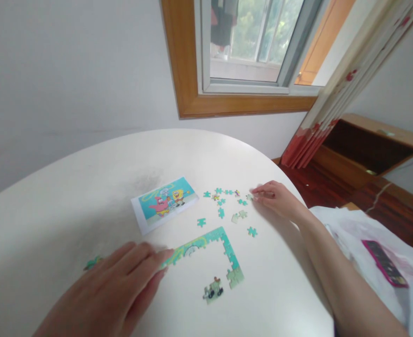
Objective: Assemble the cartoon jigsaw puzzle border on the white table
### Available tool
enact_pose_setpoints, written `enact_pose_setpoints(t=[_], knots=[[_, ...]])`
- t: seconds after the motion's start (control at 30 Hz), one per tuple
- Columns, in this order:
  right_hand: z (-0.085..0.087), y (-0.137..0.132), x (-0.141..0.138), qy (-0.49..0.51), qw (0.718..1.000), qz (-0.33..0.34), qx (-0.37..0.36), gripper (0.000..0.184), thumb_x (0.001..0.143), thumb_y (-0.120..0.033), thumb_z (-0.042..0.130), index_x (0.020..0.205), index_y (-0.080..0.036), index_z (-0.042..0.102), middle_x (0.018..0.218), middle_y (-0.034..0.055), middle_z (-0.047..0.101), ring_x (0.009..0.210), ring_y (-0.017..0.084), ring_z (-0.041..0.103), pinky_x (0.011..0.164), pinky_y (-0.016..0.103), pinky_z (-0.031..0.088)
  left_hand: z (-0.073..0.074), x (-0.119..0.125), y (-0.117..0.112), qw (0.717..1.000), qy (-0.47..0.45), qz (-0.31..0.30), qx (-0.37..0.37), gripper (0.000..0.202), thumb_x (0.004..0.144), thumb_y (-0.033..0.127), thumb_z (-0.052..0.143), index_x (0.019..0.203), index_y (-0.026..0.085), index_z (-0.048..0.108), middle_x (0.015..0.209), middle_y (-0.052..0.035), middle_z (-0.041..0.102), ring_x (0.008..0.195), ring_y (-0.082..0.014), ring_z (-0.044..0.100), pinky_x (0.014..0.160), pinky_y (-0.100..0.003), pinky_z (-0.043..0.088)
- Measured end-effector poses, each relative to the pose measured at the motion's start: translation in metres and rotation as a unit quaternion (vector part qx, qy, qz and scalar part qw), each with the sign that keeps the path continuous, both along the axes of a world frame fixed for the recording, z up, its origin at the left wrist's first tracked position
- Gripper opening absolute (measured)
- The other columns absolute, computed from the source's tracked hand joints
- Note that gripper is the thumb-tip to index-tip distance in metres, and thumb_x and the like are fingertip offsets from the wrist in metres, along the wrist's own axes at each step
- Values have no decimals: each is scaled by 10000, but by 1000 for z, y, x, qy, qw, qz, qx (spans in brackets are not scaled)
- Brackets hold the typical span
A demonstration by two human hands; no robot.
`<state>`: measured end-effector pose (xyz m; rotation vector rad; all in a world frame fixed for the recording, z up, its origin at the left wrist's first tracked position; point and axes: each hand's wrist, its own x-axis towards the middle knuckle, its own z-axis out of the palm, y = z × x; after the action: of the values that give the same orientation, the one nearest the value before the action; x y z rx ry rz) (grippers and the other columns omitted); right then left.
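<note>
A partly joined jigsaw puzzle (232,255) lies flat on the white table, an angled strip of teal and yellow-green pieces. My left hand (129,276) is closed at its left end, the index fingertip on the strip and the thumb close below; the hand hides that end. Farther right, my right hand (276,199) reaches over loose pieces, thumb and index finger closed at a pale puzzle piece (249,197). Several teal pieces (221,213) lie scattered to the left of those fingers. A small joined cluster (213,290) with dark shapes sits inside the angle.
A printed reference picture (166,202) with cartoon figures lies behind the strip. More pieces (93,262) show beside my left hand. The round table (87,178) stands near a wall and window. At right, a phone-like object with a pink edge (385,264) rests on white cloth.
</note>
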<state>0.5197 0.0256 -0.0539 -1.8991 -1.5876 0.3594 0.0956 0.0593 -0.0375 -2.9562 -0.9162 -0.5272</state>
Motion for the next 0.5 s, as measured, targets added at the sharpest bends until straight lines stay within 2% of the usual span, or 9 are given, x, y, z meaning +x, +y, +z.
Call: enact_pose_setpoints(t=[0.27, 0.5], knots=[[1, 0, -2, -18, 1000, -4, 2, 264, 740, -219, 716, 983, -246, 816, 993, 95, 736, 879, 235, 700, 850, 380, 549, 8, 13, 14, 1000, -20, -15, -4, 280, 934, 408, 555, 1176, 306, 654, 1096, -22, 699, 1021, -233, 653, 923, -349, 509], [-1, 1, -4, -42, 999, -7, 14, 227, 741, -225, 721, 945, -240, 820, 952, 89, 748, 844, 229, 695, 821, 367, 549, 18, 20, 10, 1000, -28, -4, 0, 265, 992, 325, 465, 1185, 249, 629, 1101, -43, 691, 1033, -235, 621, 957, -381, 472]])
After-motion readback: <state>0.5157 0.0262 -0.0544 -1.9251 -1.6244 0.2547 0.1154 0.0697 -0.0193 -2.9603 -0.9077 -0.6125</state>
